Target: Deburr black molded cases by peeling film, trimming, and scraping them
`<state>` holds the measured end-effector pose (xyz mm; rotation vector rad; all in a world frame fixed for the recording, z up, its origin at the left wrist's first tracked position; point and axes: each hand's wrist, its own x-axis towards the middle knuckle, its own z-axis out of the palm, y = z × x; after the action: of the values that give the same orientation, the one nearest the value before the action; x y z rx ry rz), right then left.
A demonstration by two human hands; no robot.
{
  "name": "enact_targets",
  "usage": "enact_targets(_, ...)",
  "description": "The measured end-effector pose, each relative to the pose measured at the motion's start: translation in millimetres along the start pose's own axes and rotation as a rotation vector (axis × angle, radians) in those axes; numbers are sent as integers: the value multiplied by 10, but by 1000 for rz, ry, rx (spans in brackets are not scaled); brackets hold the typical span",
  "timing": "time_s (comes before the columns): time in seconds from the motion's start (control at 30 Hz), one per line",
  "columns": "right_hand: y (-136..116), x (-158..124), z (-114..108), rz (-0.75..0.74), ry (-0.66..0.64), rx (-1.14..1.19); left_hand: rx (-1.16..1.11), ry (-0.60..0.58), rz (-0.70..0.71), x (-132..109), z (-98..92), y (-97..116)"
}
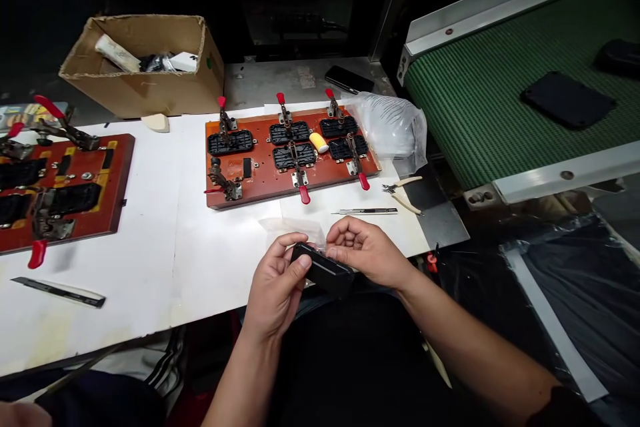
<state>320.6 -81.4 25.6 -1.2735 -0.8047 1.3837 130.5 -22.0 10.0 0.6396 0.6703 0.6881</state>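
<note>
A black plastic housing (325, 272) is tilted in front of my body above the table's near edge. My left hand (277, 280) grips its left end, thumb on top. At its far edge is my right hand (367, 250), fingers curled and thumb against the forefinger; whatever is between them is too small to make out. Just beyond the hands lies a see-through plastic bag (287, 228). A brown fixture board (260, 180) stands farther back, with several black plastic parts (230, 141) under red-handled toggle clamps (304, 193).
A utility knife (367, 211) and cutters (403, 193) lie right of centre. Around them are a plastic bag (393, 130), a phone (349, 79), a cardboard box (150, 95) and a green conveyor (465, 107). Another board (123, 187) and knife (60, 292) are left. A person's hand shows lower left.
</note>
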Motion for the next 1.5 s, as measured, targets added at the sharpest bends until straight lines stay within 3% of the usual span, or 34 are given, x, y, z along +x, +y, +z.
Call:
enact_targets(0.07, 15, -4, -8, -20, 29, 11, 4, -1, -10, 7, -29, 27)
enact_targets(0.2, 77, 23, -10, -137, 227, 101, 38, 50, -5, 13, -86, 52)
enact_targets(0.3, 104, 41, -5, -151, 221, 98, 56, 81, -1, 13, -86, 53)
enact_targets(0.4, 110, 34, -32, -106, 157, -65, 75, 115, 4, 5, -82, 60)
enact_targets(0.5, 104, 2, -74, -118, 179, -338, 97, 152, 31, 1, -101, 61)
enact_targets(0.63, 75, -58, -58, -377, 233, -568, 185, 259, 108, 35, -119, 27)
enact_targets(0.8, 181, -121, 109, -718, 213, -744, 146, 477, 223, 79, -11, -49)
enact_targets(0.9, 346, -150, 292, -738, 211, -792, 99, 599, 339, 65, 107, -139)
enact_targets(1.0, 467, -164, 478, -680, 168, -692, 171, 677, 427, 12, 190, -269)
enact_targets(1.1, 483, -151, 555, -544, 170, -559, 160, 614, 400, -63, 181, -391)
enact_targets(1.23, 372, -118, 493, -491, 239, -484, 298, 346, 244, -154, 50, -449)
enact_targets(1.33, 264, -142, 432, -550, 57, -438, 444, 211, 154, -192, -32, -392)
enact_targets(1.4, 231, -199, 399, -533, -49, -413, 499, 230, 142, -195, -51, -320)
enact_targets(1.5, 292, -313, 338, -356, -14, -334, 492, 319, 158, -175, -52, -198)
